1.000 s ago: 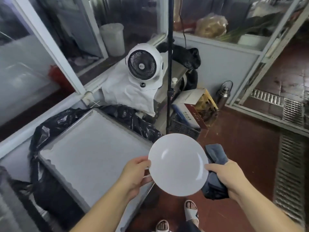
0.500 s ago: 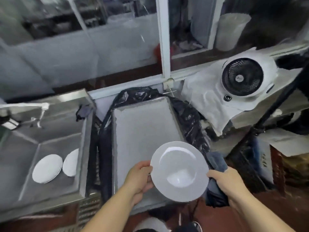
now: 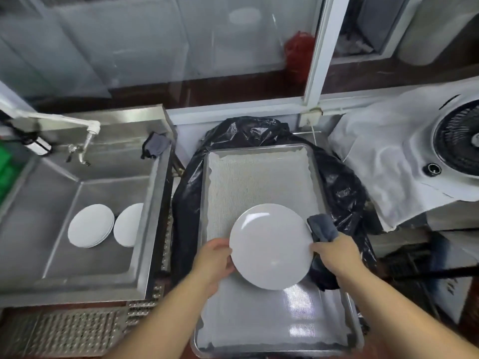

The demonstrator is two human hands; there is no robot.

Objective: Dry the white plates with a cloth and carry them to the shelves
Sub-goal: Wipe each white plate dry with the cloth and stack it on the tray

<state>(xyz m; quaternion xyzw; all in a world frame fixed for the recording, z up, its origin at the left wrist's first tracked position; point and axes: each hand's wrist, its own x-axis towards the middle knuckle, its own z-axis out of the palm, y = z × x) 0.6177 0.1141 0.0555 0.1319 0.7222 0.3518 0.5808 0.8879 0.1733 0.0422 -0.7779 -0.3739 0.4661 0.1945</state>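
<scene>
While the white plate [image 3: 270, 246] hangs face-up over the lined tray [image 3: 259, 177], the left hand [image 3: 213, 263] pinches its left rim and the right hand [image 3: 337, 255], clutching the grey cloth [image 3: 322, 226], grips the opposite edge.

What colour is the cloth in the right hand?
Dark blue-grey. The cloth bunches behind the plate's rim, seen in the head view.
</scene>
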